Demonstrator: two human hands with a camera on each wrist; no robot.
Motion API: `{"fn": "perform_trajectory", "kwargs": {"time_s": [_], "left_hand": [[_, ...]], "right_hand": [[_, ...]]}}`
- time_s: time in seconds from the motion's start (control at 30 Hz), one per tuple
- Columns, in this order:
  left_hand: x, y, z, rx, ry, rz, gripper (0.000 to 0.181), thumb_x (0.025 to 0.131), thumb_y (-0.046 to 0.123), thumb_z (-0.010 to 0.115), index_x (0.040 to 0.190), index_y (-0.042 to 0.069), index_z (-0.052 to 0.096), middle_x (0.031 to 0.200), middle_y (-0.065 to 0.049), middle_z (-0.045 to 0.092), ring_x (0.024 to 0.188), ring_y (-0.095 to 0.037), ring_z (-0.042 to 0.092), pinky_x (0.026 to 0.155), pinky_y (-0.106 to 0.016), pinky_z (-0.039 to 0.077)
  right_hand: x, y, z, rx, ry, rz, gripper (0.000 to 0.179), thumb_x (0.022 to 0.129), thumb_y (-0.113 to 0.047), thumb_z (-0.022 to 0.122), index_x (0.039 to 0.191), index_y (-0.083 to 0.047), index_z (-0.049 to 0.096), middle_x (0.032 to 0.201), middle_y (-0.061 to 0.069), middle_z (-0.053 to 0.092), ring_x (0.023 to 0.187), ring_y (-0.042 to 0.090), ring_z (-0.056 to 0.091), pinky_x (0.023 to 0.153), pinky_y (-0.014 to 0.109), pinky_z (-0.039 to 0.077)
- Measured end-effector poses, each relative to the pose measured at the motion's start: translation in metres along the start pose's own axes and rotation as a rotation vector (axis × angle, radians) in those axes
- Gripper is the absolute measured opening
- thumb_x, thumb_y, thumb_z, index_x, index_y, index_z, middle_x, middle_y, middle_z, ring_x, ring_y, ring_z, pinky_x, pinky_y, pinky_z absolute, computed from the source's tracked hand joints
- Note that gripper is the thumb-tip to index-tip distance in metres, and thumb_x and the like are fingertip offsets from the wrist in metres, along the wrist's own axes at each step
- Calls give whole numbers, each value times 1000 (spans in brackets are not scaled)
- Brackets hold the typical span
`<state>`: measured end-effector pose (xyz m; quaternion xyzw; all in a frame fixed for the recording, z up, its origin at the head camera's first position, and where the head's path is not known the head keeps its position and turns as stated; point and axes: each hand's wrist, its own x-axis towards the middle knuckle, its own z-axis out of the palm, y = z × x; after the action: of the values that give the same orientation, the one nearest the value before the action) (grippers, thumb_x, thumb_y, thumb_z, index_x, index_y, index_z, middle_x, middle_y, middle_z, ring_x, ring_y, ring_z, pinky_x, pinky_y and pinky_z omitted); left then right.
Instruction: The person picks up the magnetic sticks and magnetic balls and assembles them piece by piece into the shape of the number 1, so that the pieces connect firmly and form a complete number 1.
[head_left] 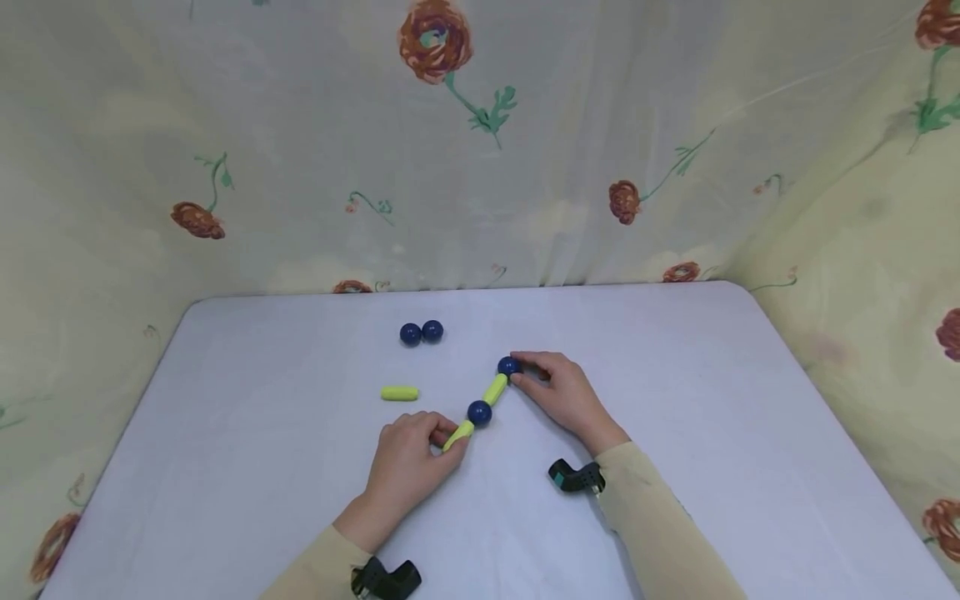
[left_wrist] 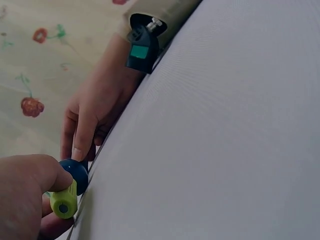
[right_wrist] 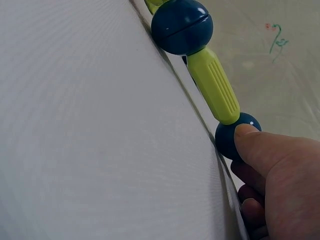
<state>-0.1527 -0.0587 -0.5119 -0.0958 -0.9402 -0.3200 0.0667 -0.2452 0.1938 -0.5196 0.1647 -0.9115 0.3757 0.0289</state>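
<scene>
A chain of blue balls and yellow-green rods runs slantwise between the two hands. My left hand (head_left: 412, 454) pinches the near rod (head_left: 459, 435) between thumb and fingers; the left wrist view shows a dark round spot on that rod's end (left_wrist: 63, 208). Past it comes a blue ball (head_left: 480, 412), then a second, grooved rod (right_wrist: 214, 86). At the far end my right hand (head_left: 564, 396) grips another blue ball (right_wrist: 232, 137) with its thumb and fingers. The pieces touch end to end.
Two more blue balls (head_left: 422, 332) sit side by side farther back on the white-covered table (head_left: 225, 433). A loose yellow-green rod (head_left: 400, 392) lies left of the chain. Floral cloth (head_left: 480, 225) hangs behind the table and at its sides.
</scene>
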Motion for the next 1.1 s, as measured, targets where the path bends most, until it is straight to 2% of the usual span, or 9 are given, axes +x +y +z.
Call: {"fn": "perform_trajectory", "kwargs": {"time_s": [0.37,0.67,0.9,1.1], "left_hand": [[3,5,1,7,-1,-34,20,84,36,77,90,18,72,75,13,57,72,-9,50,72,-35,37],[1,3,1,14,-14,-45,21,85,37,77,92,18,73,75,13,57,70,-9,48,73,-35,37],[3,5,-2,13,-5,-24,22,86,38,76,93,18,72,75,13,56,70,-9,48,72,-35,37],[1,6,-1,18,-13,-45,22,85,38,77,93,18,72,74,13,56,69,-9,46,72,-35,37]], "right_hand": [[0,-4,-3,-18,10,4,38,95,-36,68,130,-23,65,124,-3,65,112,16,58,92,38,49],[-1,-3,-1,-16,7,7,39,94,-37,68,130,-21,65,124,-2,65,111,16,58,91,38,49],[-1,-4,-3,-21,36,1,39,94,-35,69,130,-21,65,124,-2,65,111,17,59,91,39,49],[-3,-1,-1,-26,27,0,40,94,-38,69,131,-22,64,125,-3,65,111,16,59,91,38,49]]}}
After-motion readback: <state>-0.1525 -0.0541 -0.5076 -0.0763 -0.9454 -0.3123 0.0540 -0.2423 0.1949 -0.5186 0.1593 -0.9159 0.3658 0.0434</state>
